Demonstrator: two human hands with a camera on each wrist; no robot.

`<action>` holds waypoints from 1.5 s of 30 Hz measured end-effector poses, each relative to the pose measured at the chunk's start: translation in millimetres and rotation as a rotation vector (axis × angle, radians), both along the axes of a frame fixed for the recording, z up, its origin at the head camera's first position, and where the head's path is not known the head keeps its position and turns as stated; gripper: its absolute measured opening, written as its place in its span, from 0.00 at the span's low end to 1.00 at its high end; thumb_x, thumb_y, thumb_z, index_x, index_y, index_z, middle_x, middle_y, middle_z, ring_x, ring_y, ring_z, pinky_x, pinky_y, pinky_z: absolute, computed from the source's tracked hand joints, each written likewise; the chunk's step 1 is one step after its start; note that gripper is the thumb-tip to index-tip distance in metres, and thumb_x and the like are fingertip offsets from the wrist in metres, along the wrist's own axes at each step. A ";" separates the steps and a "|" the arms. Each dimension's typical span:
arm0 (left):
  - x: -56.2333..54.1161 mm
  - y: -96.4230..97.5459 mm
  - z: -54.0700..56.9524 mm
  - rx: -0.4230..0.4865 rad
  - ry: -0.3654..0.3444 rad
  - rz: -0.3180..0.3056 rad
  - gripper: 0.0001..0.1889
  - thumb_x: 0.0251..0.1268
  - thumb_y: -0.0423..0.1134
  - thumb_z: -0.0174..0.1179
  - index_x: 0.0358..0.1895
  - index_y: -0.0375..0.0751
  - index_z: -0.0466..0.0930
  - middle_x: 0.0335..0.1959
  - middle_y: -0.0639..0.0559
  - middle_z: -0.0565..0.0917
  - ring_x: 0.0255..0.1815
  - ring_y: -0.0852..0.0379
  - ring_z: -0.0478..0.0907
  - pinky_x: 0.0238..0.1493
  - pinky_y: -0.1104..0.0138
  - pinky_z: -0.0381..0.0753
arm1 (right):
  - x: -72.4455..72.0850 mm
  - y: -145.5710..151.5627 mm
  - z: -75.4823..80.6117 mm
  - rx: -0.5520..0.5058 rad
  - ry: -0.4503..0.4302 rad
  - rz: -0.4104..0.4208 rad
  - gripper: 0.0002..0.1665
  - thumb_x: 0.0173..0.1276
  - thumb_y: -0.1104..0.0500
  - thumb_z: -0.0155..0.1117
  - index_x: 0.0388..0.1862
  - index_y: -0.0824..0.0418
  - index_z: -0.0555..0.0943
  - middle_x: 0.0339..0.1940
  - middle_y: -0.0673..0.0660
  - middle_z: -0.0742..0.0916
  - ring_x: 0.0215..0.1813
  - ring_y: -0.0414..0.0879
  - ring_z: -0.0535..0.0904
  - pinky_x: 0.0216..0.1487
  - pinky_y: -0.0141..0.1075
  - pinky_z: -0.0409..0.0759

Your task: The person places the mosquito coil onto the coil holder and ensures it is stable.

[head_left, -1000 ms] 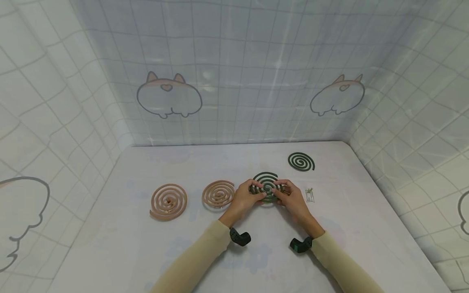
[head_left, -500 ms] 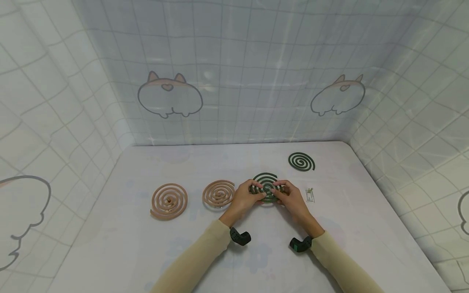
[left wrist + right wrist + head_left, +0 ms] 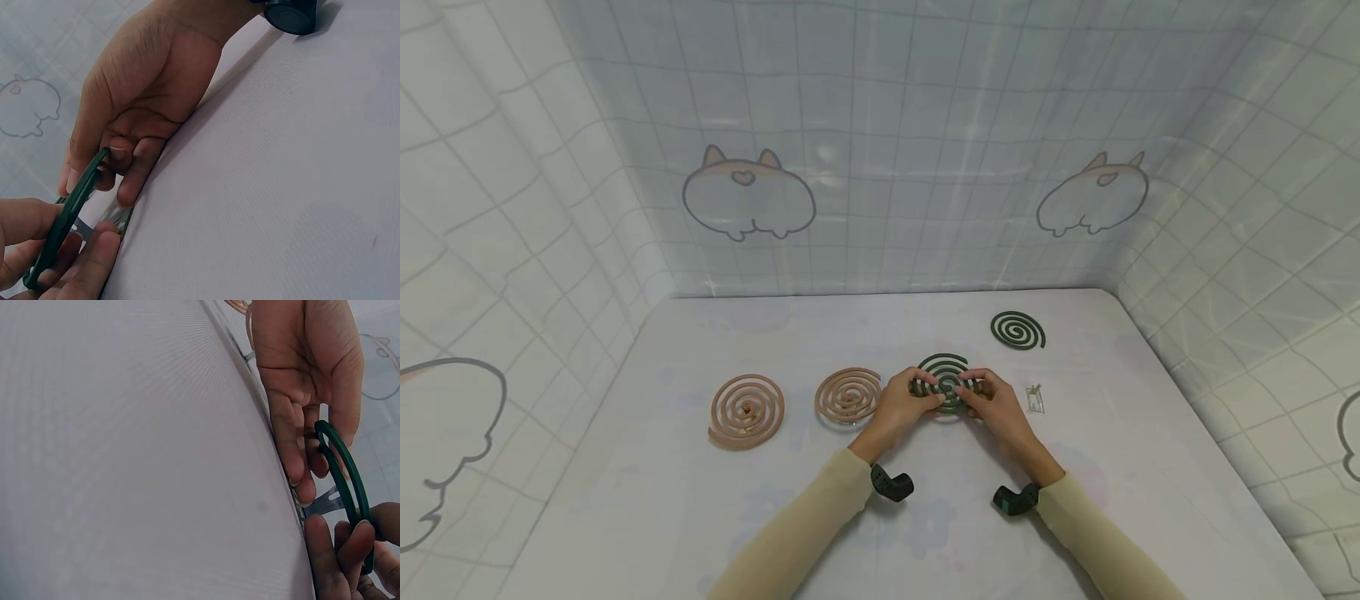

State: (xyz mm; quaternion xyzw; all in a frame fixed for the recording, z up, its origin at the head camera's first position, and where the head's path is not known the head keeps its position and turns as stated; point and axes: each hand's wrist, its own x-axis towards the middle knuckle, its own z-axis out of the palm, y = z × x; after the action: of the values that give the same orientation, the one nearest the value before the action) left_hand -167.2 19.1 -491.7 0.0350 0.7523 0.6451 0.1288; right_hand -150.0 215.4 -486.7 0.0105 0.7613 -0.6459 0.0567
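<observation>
Both hands meet at a green mosquito coil (image 3: 949,385) at mid-table. My left hand (image 3: 901,404) pinches its left side, thumb and fingertips on the rings. On the opposite side my right hand (image 3: 1000,412) grips the rim, as the left wrist view also shows, with the coil (image 3: 65,215) seen edge-on. Beneath the coil a thin metal stand (image 3: 325,503) shows between the hands in the right wrist view. Whether coil and stand are joined is hidden by the fingers. A brown mosquito coil (image 3: 835,406) lies just left of my left hand.
Farther left lies another brown coil (image 3: 717,411). A second green coil (image 3: 1017,331) rests at the back right. Right of my right hand is a small flat metal stand (image 3: 1035,400). Tiled-pattern cloth walls (image 3: 880,167) enclose the white table (image 3: 820,333) at the back and sides.
</observation>
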 end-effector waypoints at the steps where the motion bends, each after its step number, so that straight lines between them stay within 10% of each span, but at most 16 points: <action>1: -0.2 -0.2 0.2 -0.009 0.001 0.001 0.13 0.64 0.35 0.73 0.49 0.43 0.82 0.48 0.44 0.81 0.33 0.50 0.88 0.38 0.63 0.89 | 1.6 -0.9 3.6 -0.001 0.003 0.003 0.20 0.75 0.63 0.67 0.62 0.68 0.77 0.35 0.58 0.81 0.35 0.46 0.78 0.38 0.35 0.85; 17: 0.5 -2.6 -0.7 -0.065 0.024 -0.011 0.13 0.65 0.39 0.73 0.49 0.46 0.82 0.51 0.48 0.82 0.36 0.55 0.86 0.47 0.61 0.85 | 4.5 -4.2 10.9 -0.045 0.001 0.032 0.21 0.76 0.65 0.64 0.63 0.72 0.75 0.38 0.64 0.80 0.36 0.54 0.82 0.43 0.46 0.89; 29: 1.3 -2.7 -2.9 -0.034 -0.001 -0.029 0.14 0.67 0.39 0.72 0.52 0.48 0.81 0.50 0.47 0.82 0.34 0.53 0.88 0.53 0.57 0.84 | -9.0 4.5 -22.7 -0.062 0.016 0.021 0.22 0.75 0.60 0.68 0.63 0.66 0.76 0.37 0.60 0.80 0.27 0.50 0.82 0.31 0.36 0.87; 38: 2.3 -3.2 -2.8 -0.060 0.042 -0.019 0.16 0.67 0.38 0.72 0.54 0.48 0.80 0.50 0.47 0.81 0.33 0.52 0.87 0.43 0.60 0.86 | -6.0 6.8 -24.5 -0.068 0.052 0.010 0.21 0.74 0.57 0.70 0.61 0.62 0.78 0.54 0.64 0.79 0.26 0.48 0.83 0.31 0.36 0.87; 45: 2.0 -4.7 1.6 -0.205 0.190 0.025 0.19 0.66 0.40 0.73 0.58 0.47 0.79 0.58 0.40 0.77 0.59 0.43 0.75 0.57 0.49 0.78 | -5.3 11.4 -23.8 -0.064 0.033 -0.006 0.22 0.73 0.55 0.71 0.61 0.61 0.78 0.62 0.65 0.76 0.26 0.46 0.78 0.28 0.36 0.86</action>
State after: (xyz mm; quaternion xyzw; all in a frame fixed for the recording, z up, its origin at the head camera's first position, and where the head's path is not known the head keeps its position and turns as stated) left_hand -165.2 14.4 -490.1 0.0734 0.8235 0.5601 0.0518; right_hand -155.3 226.8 -510.6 0.0001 0.7409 -0.6703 0.0424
